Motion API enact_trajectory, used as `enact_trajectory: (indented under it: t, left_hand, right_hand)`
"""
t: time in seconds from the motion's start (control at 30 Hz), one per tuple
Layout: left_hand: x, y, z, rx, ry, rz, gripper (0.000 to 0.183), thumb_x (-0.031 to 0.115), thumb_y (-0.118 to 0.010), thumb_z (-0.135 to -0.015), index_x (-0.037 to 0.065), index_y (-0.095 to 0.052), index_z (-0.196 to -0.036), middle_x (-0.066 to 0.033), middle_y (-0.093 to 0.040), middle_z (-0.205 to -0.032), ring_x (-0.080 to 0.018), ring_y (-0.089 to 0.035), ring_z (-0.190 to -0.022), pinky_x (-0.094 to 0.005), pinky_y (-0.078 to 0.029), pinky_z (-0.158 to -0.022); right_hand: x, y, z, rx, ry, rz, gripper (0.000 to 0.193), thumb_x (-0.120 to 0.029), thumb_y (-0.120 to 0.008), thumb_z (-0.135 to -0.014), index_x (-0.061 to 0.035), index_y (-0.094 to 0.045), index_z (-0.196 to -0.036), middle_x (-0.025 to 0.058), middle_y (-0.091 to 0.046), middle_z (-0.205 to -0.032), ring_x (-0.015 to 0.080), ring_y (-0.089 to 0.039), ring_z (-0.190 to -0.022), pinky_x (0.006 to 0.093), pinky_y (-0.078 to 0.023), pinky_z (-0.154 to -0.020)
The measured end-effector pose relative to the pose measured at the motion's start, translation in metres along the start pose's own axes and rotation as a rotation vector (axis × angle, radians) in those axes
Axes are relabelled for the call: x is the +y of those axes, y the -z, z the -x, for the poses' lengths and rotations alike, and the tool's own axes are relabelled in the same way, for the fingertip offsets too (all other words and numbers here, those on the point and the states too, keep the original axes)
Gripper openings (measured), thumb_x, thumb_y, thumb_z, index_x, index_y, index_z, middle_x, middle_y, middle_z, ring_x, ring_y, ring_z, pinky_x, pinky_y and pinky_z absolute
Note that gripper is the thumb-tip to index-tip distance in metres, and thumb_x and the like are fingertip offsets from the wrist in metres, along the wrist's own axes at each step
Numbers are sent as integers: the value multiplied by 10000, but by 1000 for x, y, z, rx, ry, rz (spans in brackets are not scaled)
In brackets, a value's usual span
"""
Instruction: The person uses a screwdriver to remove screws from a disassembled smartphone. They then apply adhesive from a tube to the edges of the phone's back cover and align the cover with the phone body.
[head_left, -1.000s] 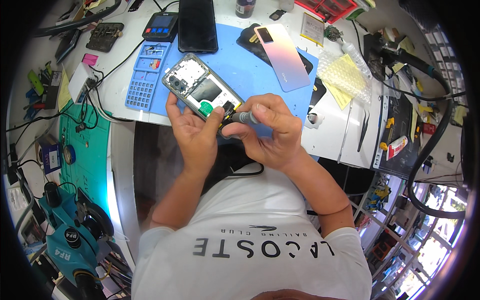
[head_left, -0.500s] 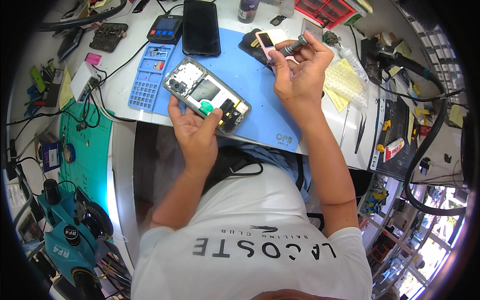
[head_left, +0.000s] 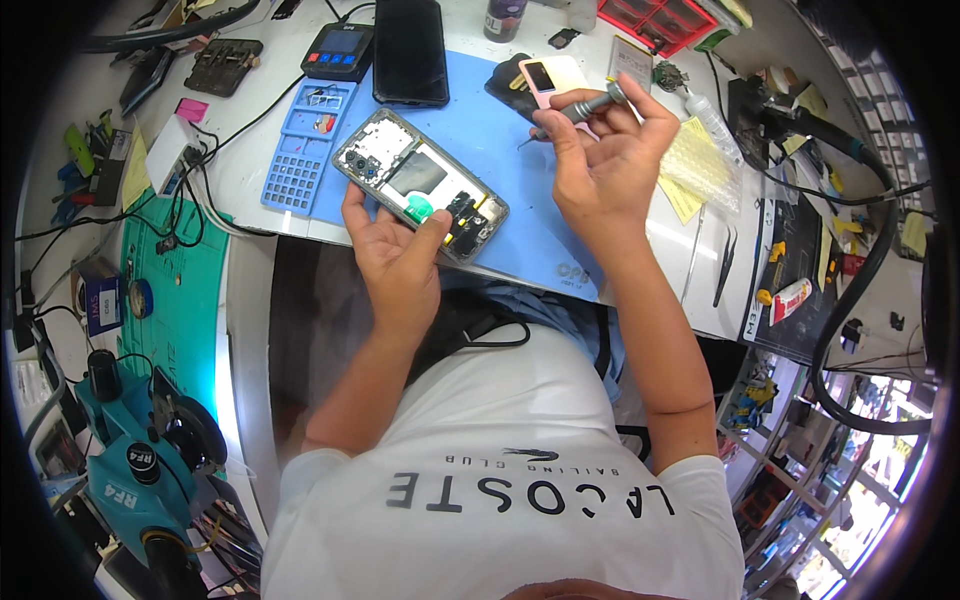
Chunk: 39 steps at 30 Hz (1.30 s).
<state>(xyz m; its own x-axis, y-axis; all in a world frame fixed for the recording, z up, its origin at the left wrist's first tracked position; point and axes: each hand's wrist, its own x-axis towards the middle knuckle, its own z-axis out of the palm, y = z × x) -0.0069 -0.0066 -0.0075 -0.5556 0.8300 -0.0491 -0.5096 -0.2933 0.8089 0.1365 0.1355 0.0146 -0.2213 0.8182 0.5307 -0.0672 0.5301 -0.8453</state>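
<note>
My left hand [head_left: 398, 245] grips an opened smartphone [head_left: 465, 190] by its near lower edge, with the thumb lying over its inner side. The phone's back is off, baring a silver upper area, a dark battery area, a green tab [head_left: 419, 207] and black parts at the lower end. To the right, my right hand [head_left: 612, 165] is raised and closed round a grey precision screwdriver [head_left: 585, 108]. Its thin tip points left and down, apart from the phone. Beneath both hands lies a blue work mat [head_left: 540, 240].
A blue parts tray [head_left: 292, 183], a small black device with a screen [head_left: 338, 50] and a dark phone [head_left: 410, 50] lie beyond the opened phone. Tweezers [head_left: 726, 265] and bubble wrap [head_left: 705, 175] rest at right. A teal microscope [head_left: 140, 450] stands at lower left.
The screwdriver has swung a little within my right fingers, and its thin tip now shows clear of the hand. My left hand still grips the phone in nearly the same place.
</note>
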Motion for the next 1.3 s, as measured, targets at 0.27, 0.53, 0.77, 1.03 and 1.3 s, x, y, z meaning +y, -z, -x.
enact_trajectory:
  t: [0.27, 0.53, 0.77, 1.03, 1.3]
  left_hand:
    - [-3, 0, 1, 22, -25, -27, 818, -149, -639, -934, 42, -192, -1592, -239, -578, -1358, -269, -659, -1225, -399, -588, -1019]
    - [1, 1, 1, -1, 9, -46, 868, -158, -649, -921, 32, -145, -1602, -238, -511, -1416, -251, -605, -1268, -365, -537, -1054]
    - [0, 0, 1, 0, 4, -48, 869, -155, -655, -921, 42, -152, -1601, -235, -512, -1415, -248, -605, -1264, -363, -531, -1053]
    - [0, 1, 1, -2, 1, -50, 858, -151, -654, -924, 47, -159, -1597, -235, -518, -1411, -250, -606, -1265, -369, -537, -1050]
    - [-1, -1, 1, 24, -21, -34, 823, -159, -641, -929, 45, -210, -1599, -239, -587, -1357, -272, -674, -1195, -395, -603, -985]
  right_hand:
    - [-43, -15, 66, -80, -173, -305, 690, 123, -634, -979, -58, -193, -1478, 250, -624, -1173, 261, -725, -1005, 375, -638, -907]
    - [-47, -22, 78, -85, -253, -369, 678, 141, -610, -987, -73, -196, -1479, 239, -604, -1177, 236, -713, -982, 367, -621, -916]
    - [-46, -22, 80, -82, -262, -385, 673, 150, -607, -983, -76, -200, -1470, 236, -599, -1179, 236, -706, -973, 370, -617, -915]
    - [-45, -22, 82, -98, -260, -358, 673, 165, -604, -975, -70, -205, -1463, 238, -592, -1191, 234, -699, -990, 365, -614, -917]
    - [-43, -21, 82, -108, -172, -328, 676, 168, -620, -966, -71, -222, -1457, 244, -595, -1185, 237, -702, -990, 363, -615, -909]
